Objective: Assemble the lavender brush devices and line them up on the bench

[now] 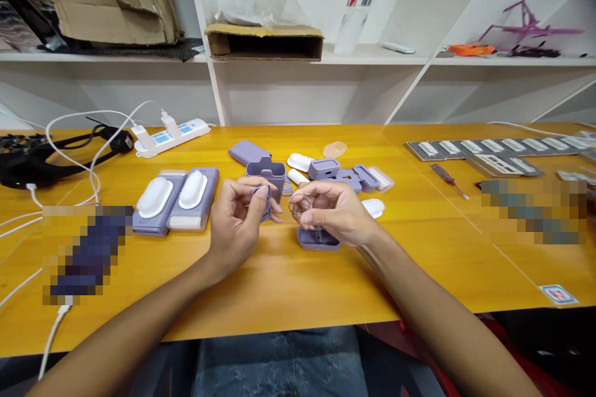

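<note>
Looks like we're on small-part handling: our left hand (pixel 237 217) pinches a purple piece (pixel 267 211), our right hand (pixel 338 211) pinches a wire coil (pixel 298 206) at the piece's 3 o'clock, purple tray (pixel 319 246) at the right hand's 7 o'clock, so next move calls for light fingertip control.

Bare table (pixel 279 298) leaves a wide way in from the near edge between the forearms (pixel 153 310), and more opens to the right, between the right hand (pixel 333 211) and the screwdriver (pixel 449 181). Straight ahead, the upright box (pixel 275 187) and the purple parts (pixel 349 179) crowd the way, and the tray (pixel 305 240) with its spring (pixel 318 234) sits just below the right hand. Leftward, 2 cases (pixel 176 189) lie side by side near the left hand (pixel 237 217), with looping cables (pixel 94 170) farther out.
</note>
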Tool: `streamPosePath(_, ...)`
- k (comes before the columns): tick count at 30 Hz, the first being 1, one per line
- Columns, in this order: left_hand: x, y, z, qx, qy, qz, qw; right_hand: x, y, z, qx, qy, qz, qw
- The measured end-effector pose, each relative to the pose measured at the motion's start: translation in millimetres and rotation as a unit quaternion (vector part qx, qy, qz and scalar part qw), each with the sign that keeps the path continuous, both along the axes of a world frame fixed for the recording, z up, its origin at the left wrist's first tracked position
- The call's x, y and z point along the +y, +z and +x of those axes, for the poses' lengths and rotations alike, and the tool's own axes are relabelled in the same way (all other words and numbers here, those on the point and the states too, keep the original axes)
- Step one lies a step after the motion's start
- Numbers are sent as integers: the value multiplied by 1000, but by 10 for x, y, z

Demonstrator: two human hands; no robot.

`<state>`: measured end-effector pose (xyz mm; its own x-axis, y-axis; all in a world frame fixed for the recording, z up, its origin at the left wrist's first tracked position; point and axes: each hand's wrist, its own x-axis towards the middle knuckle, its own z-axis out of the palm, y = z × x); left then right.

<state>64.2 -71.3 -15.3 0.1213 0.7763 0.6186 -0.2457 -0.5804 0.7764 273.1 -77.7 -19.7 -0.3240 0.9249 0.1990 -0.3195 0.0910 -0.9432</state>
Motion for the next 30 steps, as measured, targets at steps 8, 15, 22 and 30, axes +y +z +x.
streamPosePath(8,8,-33,-40,53,-59,-95,992,-32,88,-41,-95,-58,58,992)
streamPosePath(15,45,-59,-87,70,-107,-130,983,-56,107,-99,-78,-42,109,990)
streamPosePath(22,69,-65,-94,84,-128,-112,982,-92,104,-88,-146,-53,78,985)
streamPosePath(30,104,-83,-111,124,-115,-62,984,-107,120,-74,-184,-71,105,975)
